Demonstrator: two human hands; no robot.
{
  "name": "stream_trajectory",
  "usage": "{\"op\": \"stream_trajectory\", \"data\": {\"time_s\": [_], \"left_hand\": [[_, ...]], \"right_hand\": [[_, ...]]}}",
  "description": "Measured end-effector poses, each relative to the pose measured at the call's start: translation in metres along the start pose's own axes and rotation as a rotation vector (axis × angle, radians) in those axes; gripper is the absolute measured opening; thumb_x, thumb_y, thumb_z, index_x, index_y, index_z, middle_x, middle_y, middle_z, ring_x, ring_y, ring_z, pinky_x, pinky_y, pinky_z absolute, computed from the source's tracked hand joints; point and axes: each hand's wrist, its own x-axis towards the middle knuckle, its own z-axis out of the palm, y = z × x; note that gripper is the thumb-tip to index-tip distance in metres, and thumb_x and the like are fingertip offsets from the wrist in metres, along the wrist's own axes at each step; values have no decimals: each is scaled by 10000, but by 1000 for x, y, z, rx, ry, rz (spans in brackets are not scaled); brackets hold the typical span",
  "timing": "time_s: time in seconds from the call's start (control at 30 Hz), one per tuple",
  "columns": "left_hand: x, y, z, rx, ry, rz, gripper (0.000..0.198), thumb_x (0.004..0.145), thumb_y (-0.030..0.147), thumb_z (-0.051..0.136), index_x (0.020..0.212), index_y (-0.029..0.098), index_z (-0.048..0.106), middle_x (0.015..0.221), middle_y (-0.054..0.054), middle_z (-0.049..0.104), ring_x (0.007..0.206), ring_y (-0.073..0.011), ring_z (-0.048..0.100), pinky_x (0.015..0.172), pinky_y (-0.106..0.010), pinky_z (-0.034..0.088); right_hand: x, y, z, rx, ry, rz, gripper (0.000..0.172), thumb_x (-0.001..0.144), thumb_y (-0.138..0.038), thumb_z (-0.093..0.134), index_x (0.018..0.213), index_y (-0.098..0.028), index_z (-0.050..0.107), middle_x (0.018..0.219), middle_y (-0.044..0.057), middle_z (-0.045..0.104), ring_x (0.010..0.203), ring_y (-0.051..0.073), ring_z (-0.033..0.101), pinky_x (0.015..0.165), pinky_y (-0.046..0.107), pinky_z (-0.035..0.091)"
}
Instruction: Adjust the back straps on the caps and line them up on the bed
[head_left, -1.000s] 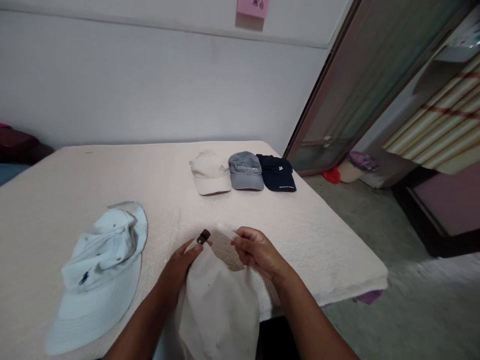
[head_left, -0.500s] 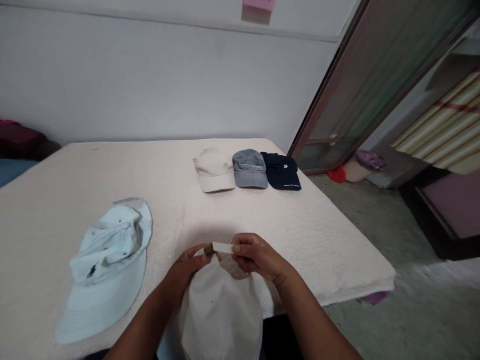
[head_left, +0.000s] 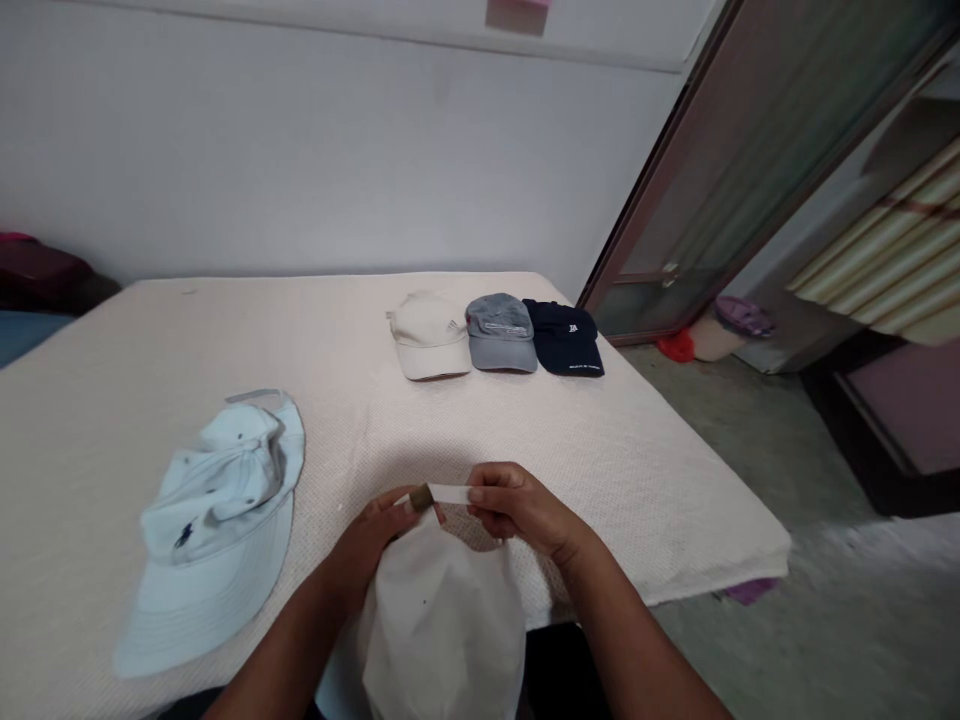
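**White cap's strap end held at its buckle**

A pale strap (head_left: 450, 493) is pinched near its free length between the thumb and fingers of the right hand (head_left: 517, 505), with no gap seen in the grip. By the fingers of the left hand (head_left: 379, 540), the rear edge of the white cap (head_left: 442, 620) is gripped just beside a brass-toned buckle (head_left: 421, 496). The strap is brought up against the buckle; whether it is threaded through cannot be told.

The step in hand is judged to be the working of the strap at the buckle. For the next move, a steady left grip and a straight, gentle guiding of the strap seem to be called for, as soft fabric may buckle or twist.

The white cap is held at the near edge of the bed (head_left: 637, 500), its lower part cut off by the frame. To the left, a light blue cap (head_left: 217, 510) is laid on the cover. Farther off, a cream cap (head_left: 429, 335), a grey cap (head_left: 501, 332) and a navy cap (head_left: 568, 338) are set in a row.
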Motion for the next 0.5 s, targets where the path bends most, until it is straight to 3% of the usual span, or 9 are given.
{"op": "stream_trajectory", "data": {"time_s": [0.27,0.5], "left_hand": [[1,1,4,23,-72,-50,239,781,342,592,922,187,708,818,-63,704,725,-206,612,692,-291,431],[1,2,7,26,-85,-47,247,770,324,579,928,183,706,826,-63,708,733,-213,616,719,-313,434]], "right_hand": [[-2,-2,4,55,-11,-41,174,732,-279,680,705,-137,584,557,-46,453,430,37,330,418,196,209],[-3,-6,5,142,17,-22,163,712,-271,691,729,-147,586,488,-62,436,402,40,300,399,196,168]]}}
